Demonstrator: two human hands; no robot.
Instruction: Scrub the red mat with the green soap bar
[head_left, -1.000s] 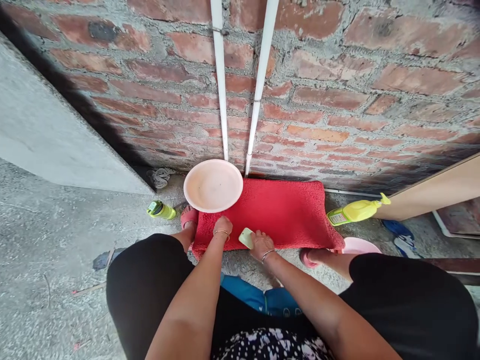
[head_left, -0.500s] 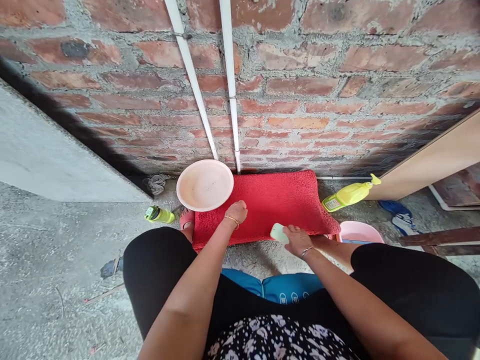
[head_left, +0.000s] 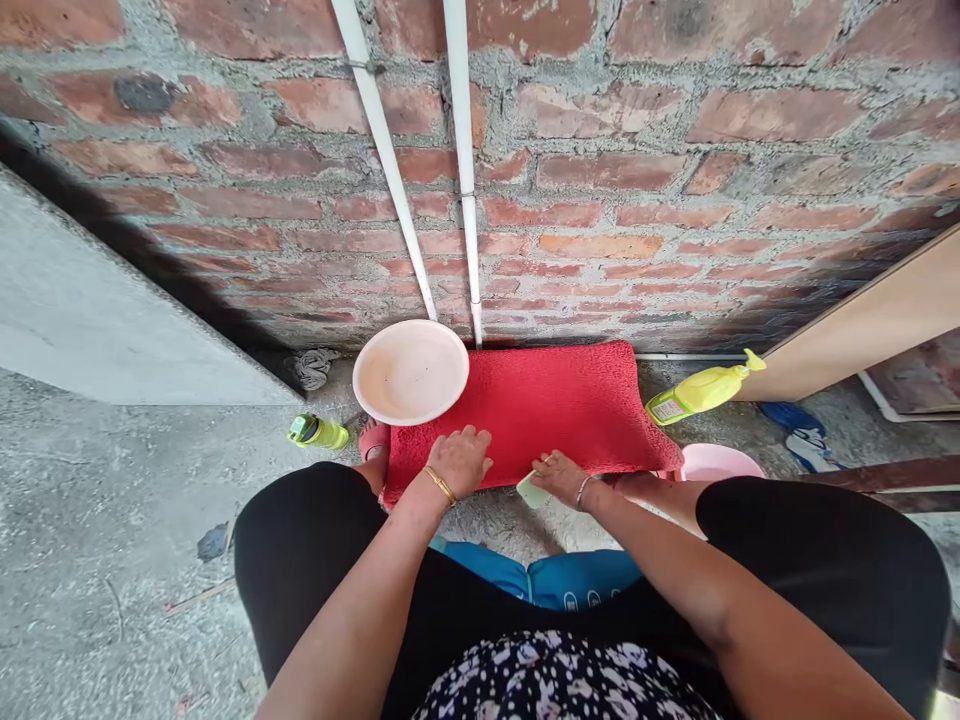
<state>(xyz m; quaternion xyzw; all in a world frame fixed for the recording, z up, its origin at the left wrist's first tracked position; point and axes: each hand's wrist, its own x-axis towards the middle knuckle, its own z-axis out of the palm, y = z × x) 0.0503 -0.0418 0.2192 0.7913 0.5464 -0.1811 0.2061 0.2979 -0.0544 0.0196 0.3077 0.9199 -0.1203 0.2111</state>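
A red mat (head_left: 551, 400) with a shaggy edge lies in front of me, over a support I cannot make out. My left hand (head_left: 459, 462) is open, palm down at the mat's near edge, right of the cream basin (head_left: 411, 372). At the near edge, right of centre, my right hand (head_left: 559, 474) is closed on a pale green, flat block (head_left: 532, 491) with rounded corners. Its fingers cover much of the block, so I cannot tell its kind. The basin overlaps the mat's far left corner.
To the left stands a yellow-green bottle (head_left: 318, 431). A yellow pump bottle (head_left: 697, 393) leans at the mat's right end, near a pink tub (head_left: 721, 461). Behind is a brick wall (head_left: 600, 245) with two white pipes (head_left: 463, 150). A blue bag-like thing (head_left: 487, 568) lies between my legs.
My left hand has opened from a loose fist and come slightly nearer to me. The right hand has moved left with the pale green block, which has dropped to the mat's near edge.
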